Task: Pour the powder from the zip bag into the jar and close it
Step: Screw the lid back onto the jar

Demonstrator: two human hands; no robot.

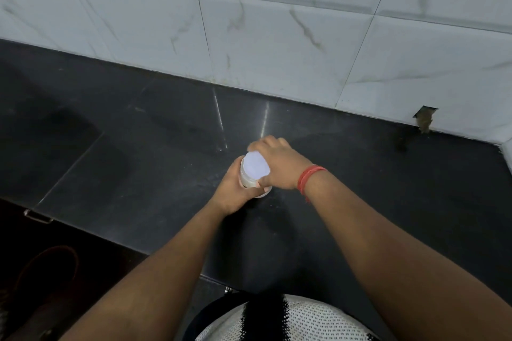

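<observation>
A small clear jar (247, 180) holding white powder stands on the black countertop (155, 152), near the middle. A white lid (256, 165) sits on top of it. My left hand (234, 191) grips the jar's side from the left. My right hand (277, 163) comes from the right, its fingers and thumb curled around the lid's rim. A red thread band circles my right wrist. No zip bag is in view.
A white marble-tiled wall (277, 36) runs along the back of the countertop. There is a small broken hole in the wall (424, 117) at the right. The counter's front edge (116, 241) lies to the left, with a metal handle (37, 216) below it.
</observation>
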